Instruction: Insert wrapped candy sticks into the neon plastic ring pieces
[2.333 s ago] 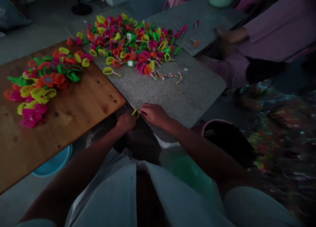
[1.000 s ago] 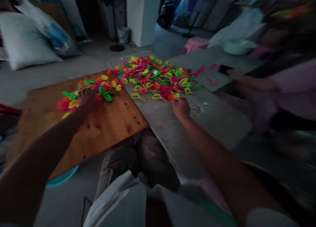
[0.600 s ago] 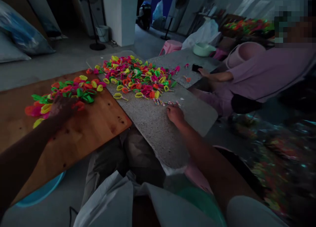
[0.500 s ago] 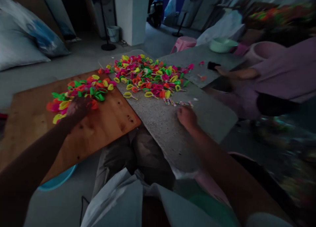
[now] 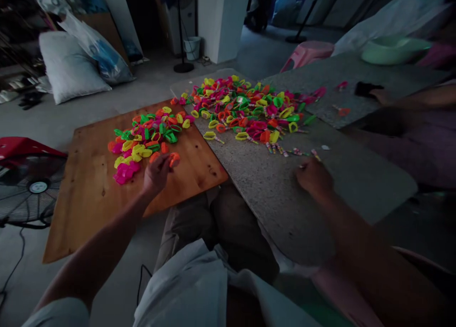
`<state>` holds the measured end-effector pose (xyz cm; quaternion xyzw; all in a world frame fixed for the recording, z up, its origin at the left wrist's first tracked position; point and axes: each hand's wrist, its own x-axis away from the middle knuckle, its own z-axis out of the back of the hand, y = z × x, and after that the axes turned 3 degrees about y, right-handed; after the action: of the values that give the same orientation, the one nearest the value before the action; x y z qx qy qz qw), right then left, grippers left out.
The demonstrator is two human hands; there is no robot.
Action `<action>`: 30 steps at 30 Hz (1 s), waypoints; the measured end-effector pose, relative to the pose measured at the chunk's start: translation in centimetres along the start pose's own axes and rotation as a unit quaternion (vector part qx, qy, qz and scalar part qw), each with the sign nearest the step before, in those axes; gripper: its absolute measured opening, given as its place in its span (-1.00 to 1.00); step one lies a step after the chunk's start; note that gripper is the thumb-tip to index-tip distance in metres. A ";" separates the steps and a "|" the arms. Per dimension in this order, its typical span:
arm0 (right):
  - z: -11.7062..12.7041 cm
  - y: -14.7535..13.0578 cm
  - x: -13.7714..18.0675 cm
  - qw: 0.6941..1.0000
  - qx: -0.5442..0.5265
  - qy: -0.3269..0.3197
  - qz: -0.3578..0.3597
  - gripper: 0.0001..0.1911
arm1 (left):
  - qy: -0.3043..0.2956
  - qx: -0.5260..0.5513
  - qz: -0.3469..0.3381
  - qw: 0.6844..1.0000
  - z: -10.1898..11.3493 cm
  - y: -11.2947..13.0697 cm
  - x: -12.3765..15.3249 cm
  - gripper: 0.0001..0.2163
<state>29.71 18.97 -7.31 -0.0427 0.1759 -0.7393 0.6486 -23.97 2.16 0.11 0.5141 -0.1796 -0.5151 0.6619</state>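
Head view, from the left: your wooden board [image 5: 89,199] bears a heap of bright pieces [image 5: 142,132]. Your left hand [image 5: 156,175], in among them half a second ago, is now drawn back, pinching an orange piece [image 5: 174,160] just beside the heap; one piece seems singled out for the work. Rightward, your right hand [image 5: 315,177] stays curled above the grey table [image 5: 249,184], near striped sticks [image 5: 297,151]; whether it pinches one, I cannot tell.

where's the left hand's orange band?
Head view, left of centre: the orange band is pinched in the left hand, over the wooden board, by the near right edge of the multicoloured pile.
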 end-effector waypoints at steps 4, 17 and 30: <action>0.5 -3.3 4.6 0.998 -0.026 -0.056 -0.013 -0.56 | -0.079 0.216 0.159 0.960 -4.0 3.5 4.8 -0.54; 2.7 -6.3 11.6 0.971 -0.138 -0.145 0.130 -0.69 | -0.267 0.330 0.462 0.779 -12.3 7.6 8.1 -0.74; 4.1 -8.8 15.3 0.932 -0.247 -0.168 0.207 -0.82 | -0.249 0.200 0.436 0.841 -15.9 7.1 11.2 -0.72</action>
<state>20.19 4.06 -3.24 -0.2876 0.2463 -0.5040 0.7763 -3.70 -0.12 -3.47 0.3584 -0.6434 -0.2370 0.6335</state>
